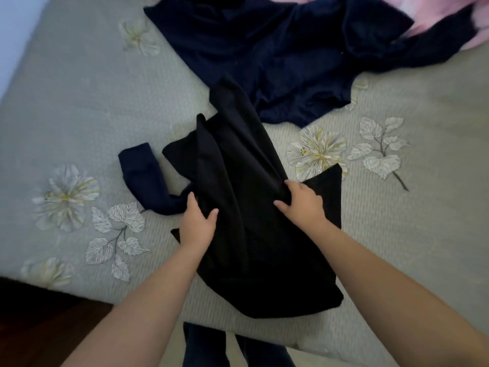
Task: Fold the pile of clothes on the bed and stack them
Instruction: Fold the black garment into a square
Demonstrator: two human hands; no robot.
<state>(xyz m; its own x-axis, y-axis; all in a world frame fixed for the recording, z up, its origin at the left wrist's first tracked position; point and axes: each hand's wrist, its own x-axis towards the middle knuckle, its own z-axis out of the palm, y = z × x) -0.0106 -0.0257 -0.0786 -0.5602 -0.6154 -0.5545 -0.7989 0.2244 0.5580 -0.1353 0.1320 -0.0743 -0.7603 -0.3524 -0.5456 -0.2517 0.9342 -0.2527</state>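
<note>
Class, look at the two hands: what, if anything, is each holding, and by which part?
Both hold the black garment. The left hand pinches a fold near its left edge; the right hand bunches cloth near its right side.

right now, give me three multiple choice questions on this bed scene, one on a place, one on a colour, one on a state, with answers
1. Where does the navy garment lie relative to the black garment?
A. farther from the person
B. nearer the person
C. on the floor

2. What colour is the fabric at the top right corner?
A. green
B. pink
C. orange

3. What are the hands doing?
A. both resting on bare bedspread
B. only one touches clothing
C. both gripping the black garment

Answers:
1. A: the navy garment spreads across the bedspread beyond the black one.
2. B: the pink fabric shows beside the navy garment.
3. C: the left hand and right hand each have fingers closed on bunched black cloth.
</note>
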